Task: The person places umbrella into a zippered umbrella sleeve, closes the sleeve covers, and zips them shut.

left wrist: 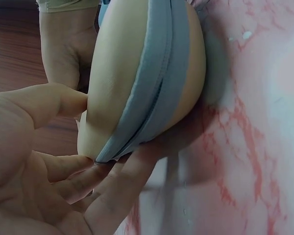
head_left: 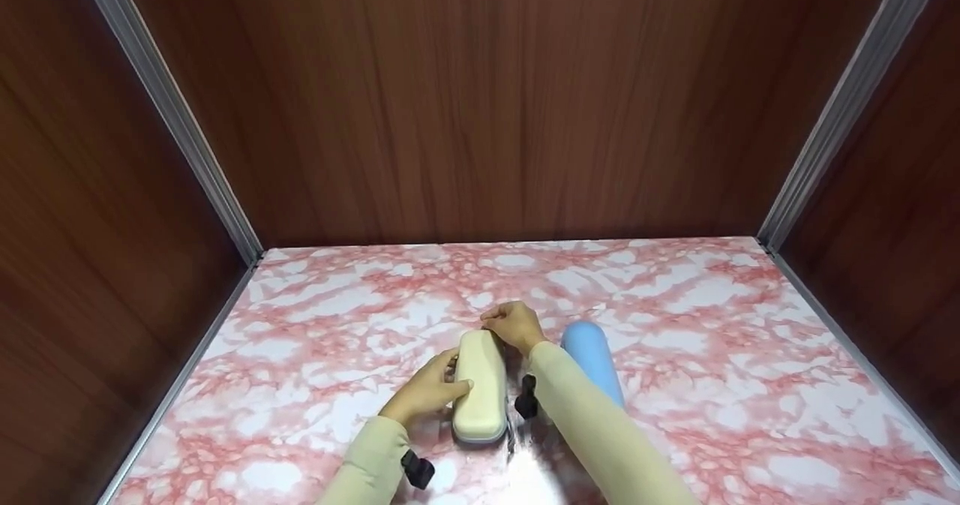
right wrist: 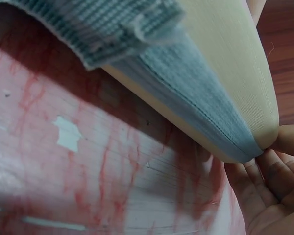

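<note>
A cream hard-shell zip case (head_left: 480, 392) lies lengthwise on the table, a grey zipper band (left wrist: 159, 83) running round its side. My left hand (head_left: 427, 392) holds it from the left, thumb on the upper shell and fingers at the side and underneath. At the far end, my right hand (head_left: 516, 325) pinches the tip of the case where the zipper band (right wrist: 210, 107) curves round. A zipper pull, if there, is hidden by the fingers. A grey woven fabric loop (right wrist: 122, 29) sticks out from the case's right side.
A blue rounded case (head_left: 592, 362) lies just right of the right forearm, which partly covers it. Brown wood-grain panels (head_left: 495, 115) wall the red-and-white marbled table (head_left: 337, 317) at the back and both sides. Metal strips (head_left: 180, 122) line the corners.
</note>
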A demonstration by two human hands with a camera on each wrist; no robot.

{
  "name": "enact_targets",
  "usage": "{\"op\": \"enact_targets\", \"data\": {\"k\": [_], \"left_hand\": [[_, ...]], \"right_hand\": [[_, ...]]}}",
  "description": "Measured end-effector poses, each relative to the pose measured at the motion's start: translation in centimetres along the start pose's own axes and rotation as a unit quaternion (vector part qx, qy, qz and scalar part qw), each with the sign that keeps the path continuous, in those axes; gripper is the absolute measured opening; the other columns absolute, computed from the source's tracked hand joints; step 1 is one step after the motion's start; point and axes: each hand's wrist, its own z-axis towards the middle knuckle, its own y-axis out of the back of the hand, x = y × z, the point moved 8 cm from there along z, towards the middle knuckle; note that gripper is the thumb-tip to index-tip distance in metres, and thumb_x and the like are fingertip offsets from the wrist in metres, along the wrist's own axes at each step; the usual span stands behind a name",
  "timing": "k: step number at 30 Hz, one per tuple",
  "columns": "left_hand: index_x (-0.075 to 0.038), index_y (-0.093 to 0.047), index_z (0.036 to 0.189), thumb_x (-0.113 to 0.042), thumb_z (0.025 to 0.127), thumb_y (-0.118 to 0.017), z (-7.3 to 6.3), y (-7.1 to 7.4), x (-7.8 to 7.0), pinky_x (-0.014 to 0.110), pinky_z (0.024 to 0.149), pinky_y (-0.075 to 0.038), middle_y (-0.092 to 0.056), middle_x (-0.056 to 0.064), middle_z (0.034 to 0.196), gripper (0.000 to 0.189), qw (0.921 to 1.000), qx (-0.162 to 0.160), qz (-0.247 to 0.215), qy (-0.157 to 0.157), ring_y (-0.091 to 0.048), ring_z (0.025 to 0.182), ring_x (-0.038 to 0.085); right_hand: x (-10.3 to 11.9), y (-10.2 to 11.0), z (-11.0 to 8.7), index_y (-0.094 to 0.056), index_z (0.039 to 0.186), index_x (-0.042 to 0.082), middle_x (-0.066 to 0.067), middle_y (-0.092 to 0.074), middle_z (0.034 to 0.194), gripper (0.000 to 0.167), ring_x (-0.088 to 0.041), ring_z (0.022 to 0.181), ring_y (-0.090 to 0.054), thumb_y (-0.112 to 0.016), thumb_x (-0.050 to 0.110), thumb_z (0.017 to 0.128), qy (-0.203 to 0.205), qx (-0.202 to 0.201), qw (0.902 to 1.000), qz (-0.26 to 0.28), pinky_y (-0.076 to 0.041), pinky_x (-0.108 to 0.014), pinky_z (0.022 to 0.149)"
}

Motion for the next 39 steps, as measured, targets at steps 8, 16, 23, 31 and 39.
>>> {"op": "enact_targets", "data": {"k": [8,16,23,31,39], "left_hand": [[0.014,-0.035,0.145,-0.009,0.092,-0.063,0.2,-0.6,-0.1,0.052,0.103,-0.042,-0.049,0.027,0.136,0.065,0.9999,-0.005,-0.016,0.002,-0.051,0.122,0.038],[0.014,-0.035,0.145,-0.006,0.092,-0.061,0.2,-0.7,-0.3,0.052,0.104,-0.042,-0.051,0.028,0.135,0.062,0.9999,-0.006,-0.014,0.003,-0.051,0.122,0.038],[0.011,-0.033,0.148,-0.007,0.094,-0.059,0.3,-0.6,-0.1,0.05,0.106,-0.04,-0.048,0.027,0.139,0.063,0.9995,-0.004,-0.024,0.019,-0.049,0.125,0.036],[0.012,-0.033,0.149,-0.006,0.092,-0.06,0.3,-0.5,-0.5,0.05,0.103,-0.042,-0.049,0.028,0.138,0.065,0.9999,0.005,-0.012,-0.005,-0.053,0.12,0.035],[0.006,-0.032,0.152,-0.012,0.091,-0.062,0.3,-0.4,-0.2,0.053,0.105,-0.038,-0.04,0.026,0.143,0.07,0.9996,0.002,0.008,0.026,-0.043,0.126,0.036]], "right_hand": [[0.1,0.0,0.2,-0.077,0.098,0.003,-0.004,-0.071,0.087,0.014,-0.019,0.084,-0.063,-0.068,0.008,0.088,0.029,0.021,0.9974,-0.062,-0.053,-0.035,0.077],[1.1,0.6,0.3,-0.077,0.094,0.003,-0.003,-0.074,0.089,0.009,-0.015,0.081,-0.064,-0.069,0.007,0.093,0.102,0.091,0.9811,-0.137,-0.054,-0.033,0.077],[1.3,1.0,0.1,-0.074,0.093,0.004,-0.003,-0.069,0.083,0.01,-0.01,0.067,-0.055,-0.066,0.007,0.096,0.121,0.116,0.9722,-0.164,-0.049,-0.027,0.065],[1.3,0.6,0.3,-0.073,0.094,0.003,-0.003,-0.067,0.083,0.009,-0.012,0.07,-0.056,-0.064,0.004,0.096,0.126,0.084,0.9739,-0.168,-0.052,-0.03,0.067],[1.6,0.3,0.5,-0.075,0.091,0.003,-0.003,-0.069,0.082,0.01,-0.016,0.079,-0.06,-0.066,0.003,0.094,0.125,0.057,0.9783,-0.155,-0.053,-0.035,0.077]]}}
